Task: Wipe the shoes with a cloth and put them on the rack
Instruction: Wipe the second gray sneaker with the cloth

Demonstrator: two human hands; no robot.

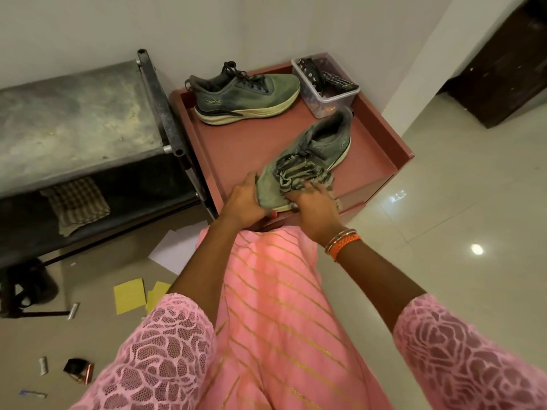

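While the near shoe (310, 155) lies on the reddish bench (236, 149) with its toe toward the person, the left hand (245, 202) grips that toe from the left side, fingers curled under the sole edge and thumb against the upper. The right hand (310, 202) presses a striped cloth (299, 176) onto the top of the toe area, just below the laces; its fingers lie spread over the bunched cloth, and whether they pinch it cannot be told. Both hands nearly meet at the tip of the toe, and the heel points away toward a clear plastic box (325, 96) at the far corner. A second shoe (242, 93) sits at the back of the bench, well apart from the hands, toe pointing right. To the left stands a dark metal rack (88, 119), its lower shelf holding a checked rag (77, 202).
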